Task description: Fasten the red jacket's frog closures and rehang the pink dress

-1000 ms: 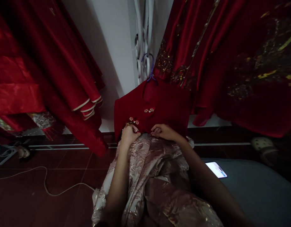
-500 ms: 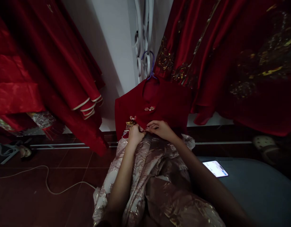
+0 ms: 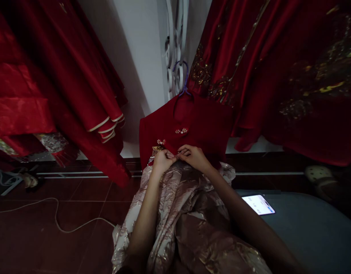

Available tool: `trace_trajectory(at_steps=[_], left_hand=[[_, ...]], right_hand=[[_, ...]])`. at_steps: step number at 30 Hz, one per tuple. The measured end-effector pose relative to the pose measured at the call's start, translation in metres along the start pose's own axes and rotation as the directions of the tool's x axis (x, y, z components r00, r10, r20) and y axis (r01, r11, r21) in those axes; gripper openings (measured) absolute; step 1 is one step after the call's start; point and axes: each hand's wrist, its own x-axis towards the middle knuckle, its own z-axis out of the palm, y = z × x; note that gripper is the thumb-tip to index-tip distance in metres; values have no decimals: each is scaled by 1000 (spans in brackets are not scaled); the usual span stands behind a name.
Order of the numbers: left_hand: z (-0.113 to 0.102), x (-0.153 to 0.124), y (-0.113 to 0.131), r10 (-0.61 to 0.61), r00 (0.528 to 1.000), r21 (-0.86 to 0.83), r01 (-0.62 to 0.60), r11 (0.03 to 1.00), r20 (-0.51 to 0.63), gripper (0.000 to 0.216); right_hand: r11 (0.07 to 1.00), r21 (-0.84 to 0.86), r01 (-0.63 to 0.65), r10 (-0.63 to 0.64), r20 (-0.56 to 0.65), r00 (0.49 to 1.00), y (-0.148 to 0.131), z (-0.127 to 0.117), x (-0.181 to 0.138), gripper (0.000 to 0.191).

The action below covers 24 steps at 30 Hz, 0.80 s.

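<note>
You're steadying the hanging dark red velvet jacket [image 3: 204,121] at 12 o'clock, left hand [image 3: 163,160] and right hand [image 3: 195,156] both pinching tight on its lower edge.

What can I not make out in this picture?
Head view, all:
What the left hand and the right hand pinch on the red top: fingers cover it.
The purple hanger: only its hook shows; the top hides the rest.
Text on the phone: too small.
The white cable: cut off by the left edge.
</note>
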Motion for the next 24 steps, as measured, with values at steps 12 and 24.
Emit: trace_trajectory(at_steps=[12,24], left_hand=[[-3,2,-7,4,1000,-40,-3,999,25,10],[-4,8,-31,57,989,-190,-30,981,137,32]], right_hand=[[1000,20,-17,17,-4,1000,4,5,1,16],[985,-171,14,-4,59,998,7,8,-3,33]])
